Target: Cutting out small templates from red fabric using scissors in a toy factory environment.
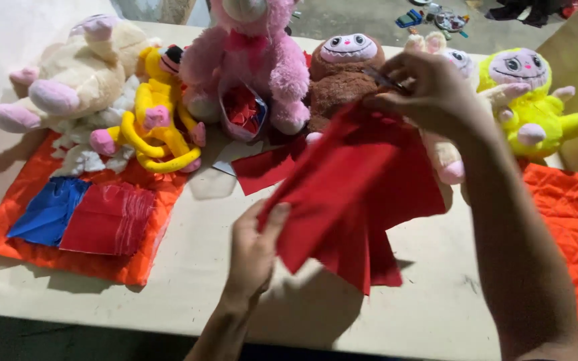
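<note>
A stack of red felt sheets hangs fanned above the beige table, held up by both hands. The left hand pinches the stack's lower left corner, thumb on top and fingers clamped beneath. The right hand is closed on the stack's top edge and also grips small scissors (only the dark blades show past the fingers).

Taking the felt stack as landmark: behind it sits a brown plush toy, with a pink plush bear to the left of that and a yellow-green plush doll off to the right. A loose red felt piece lies flat just left of the stack, nearly touching it. Farther left, a yellow long-armed plush and a cream plush crowd an orange quilted mat, which carries a blue sheet pile and a red sheet pile. Another orange quilted panel lies to the right, running off the frame.

Bare tabletop shows below and left of the stack, out to the table's near edge.
</note>
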